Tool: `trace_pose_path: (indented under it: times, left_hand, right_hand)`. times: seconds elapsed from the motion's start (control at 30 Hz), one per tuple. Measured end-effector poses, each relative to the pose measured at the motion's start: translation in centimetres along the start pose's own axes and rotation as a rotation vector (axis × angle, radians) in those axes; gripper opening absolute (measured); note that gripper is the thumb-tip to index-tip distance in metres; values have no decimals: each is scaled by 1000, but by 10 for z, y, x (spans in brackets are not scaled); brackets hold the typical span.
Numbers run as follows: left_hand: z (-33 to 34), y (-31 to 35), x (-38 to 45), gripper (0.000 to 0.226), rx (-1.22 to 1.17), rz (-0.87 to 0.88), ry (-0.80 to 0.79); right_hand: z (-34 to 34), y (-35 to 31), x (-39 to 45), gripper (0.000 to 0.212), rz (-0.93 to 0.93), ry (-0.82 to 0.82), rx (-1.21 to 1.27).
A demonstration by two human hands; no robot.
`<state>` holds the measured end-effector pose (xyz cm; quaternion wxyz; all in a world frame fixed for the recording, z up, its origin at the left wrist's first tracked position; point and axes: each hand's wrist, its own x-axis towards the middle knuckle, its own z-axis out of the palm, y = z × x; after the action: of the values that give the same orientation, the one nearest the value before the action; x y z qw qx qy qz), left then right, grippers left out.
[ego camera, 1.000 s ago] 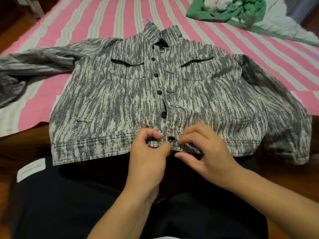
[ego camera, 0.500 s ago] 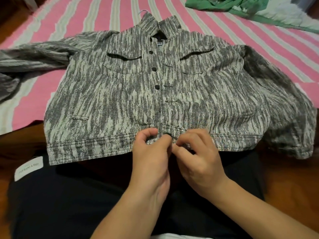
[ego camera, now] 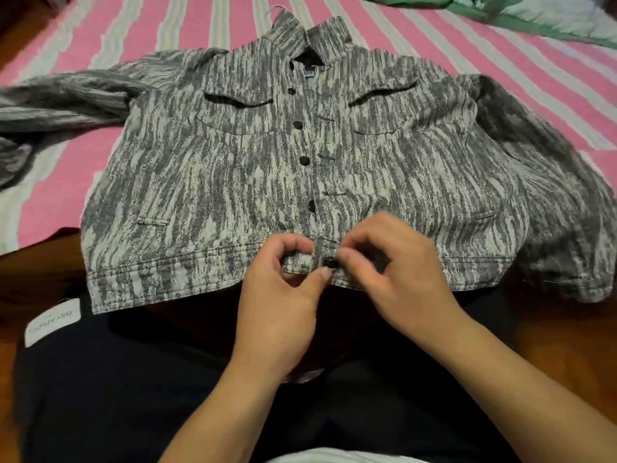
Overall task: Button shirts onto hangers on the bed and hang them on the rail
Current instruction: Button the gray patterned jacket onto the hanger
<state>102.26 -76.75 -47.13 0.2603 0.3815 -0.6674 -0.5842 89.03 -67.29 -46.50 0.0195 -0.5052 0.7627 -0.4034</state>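
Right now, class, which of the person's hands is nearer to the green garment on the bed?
Right. The right hand sits at the shirt hem below the green garment at top right; the left hand is farther left.

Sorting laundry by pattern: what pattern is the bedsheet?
Pink and pale stripes on the bedsheet, clearest in the head view.

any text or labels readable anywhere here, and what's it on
White patch on the dark garment at lower left: one line of pale print, upside down to the camera and too blurred to read with certainty.
Neck tag inside the jacket collar: a small bluish scrap, too small to read.
Buttons: plain dark, no lettering visible.
Nothing else carries text.
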Motion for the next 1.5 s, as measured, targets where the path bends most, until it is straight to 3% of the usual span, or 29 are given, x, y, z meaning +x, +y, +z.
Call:
trace_pose_path:
  times: [0.13, 0.27, 0.5, 0.67, 0.83, 0.93, 1.03, 1.2, 1.37, 1.5]
  left_hand:
    - [-2, 8, -1, 36, -43, -31, -23]
    - [-5, 11, 0, 32, -83, -51, -85]
    - [-6, 7, 6, 34, -102, -27, -138]
    - [-6, 15, 5, 32, -102, 31, -193]
    - [-5, 14, 13, 30, -100, 73, -126]
    - [-5, 8, 8, 28, -133, 18, -89]
    - [5, 2, 0, 28, -218, -95, 4]
    - [19, -7, -6, 34, -306, -238, 97]
    - [17, -9, -2, 26, -278, -341, 42]
    - [-1, -12, 2, 15, -177, -448, -188]
  right_hand:
    - [-7, -7, 14, 9, 188, -83, 106]
    - [-6, -7, 13, 18, 233, -145, 184]
    - [-9, 1, 22, 7, 307, -277, 304]
    - [-5, 4, 28, 20, 300, -236, 101]
    - [-22, 0, 27, 19, 212, -150, 237]
    - [-28, 1, 17, 23, 126, -236, 199]
    - [-22, 6, 6, 23, 6, -222, 96]
    - [-2, 8, -8, 25, 3, -186, 74]
    - [-1, 7, -13, 28, 172, -262, 130]
    - [-10, -2, 11, 24, 343, -404, 93]
